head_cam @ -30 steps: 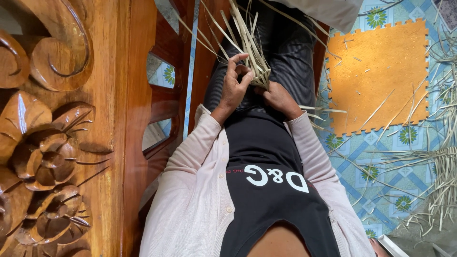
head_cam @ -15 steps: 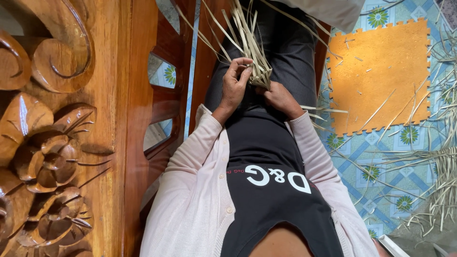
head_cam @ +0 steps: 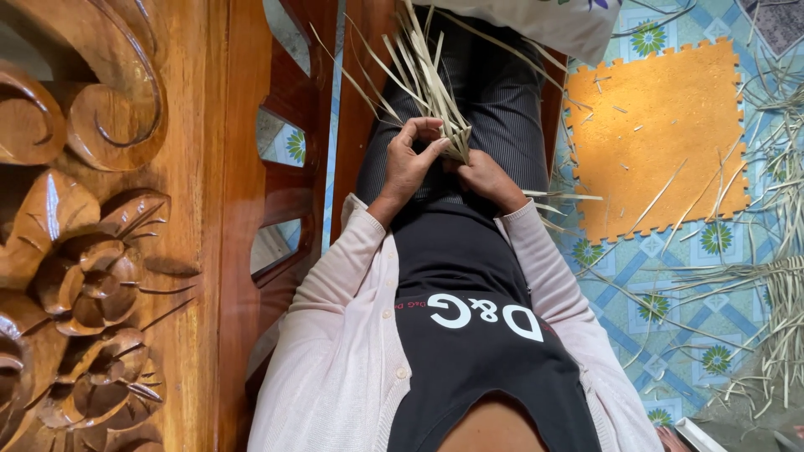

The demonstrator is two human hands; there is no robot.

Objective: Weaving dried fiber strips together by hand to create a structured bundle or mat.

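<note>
While the seated person bends over their lap, both hands meet on a bundle of pale, flat dried palm-leaf strips [head_cam: 431, 84], which rests on the dark striped trousers [head_cam: 502, 100] and fans upward and away from the body. The left hand [head_cam: 410, 163] pinches the lower edge of the bundle, thumb and forefinger closed together on a strip where the woven corner begins, the other fingers curled loosely. The right hand [head_cam: 484, 177] sits just beside it, touching the same woven corner from the other side; its fingers are folded under the strips, clasped on them as far as I can see, though the fingertips themselves are hidden. Both wrists come out of pale pink cardigan sleeves [head_cam: 352, 276] worn over a black top [head_cam: 469, 268] with white lettering.

To the person's left stands a carved, glossy brown wooden furniture frame [head_cam: 109, 226] with scrolls and a flower relief, close against the arm. On the other side, an orange foam puzzle mat [head_cam: 662, 134] lies on the blue patterned tile floor [head_cam: 670, 293], a few stray slivers on it. More loose dried leaf strips [head_cam: 779, 276] lie scattered near the floor's far edge, well apart from the hands.
</note>
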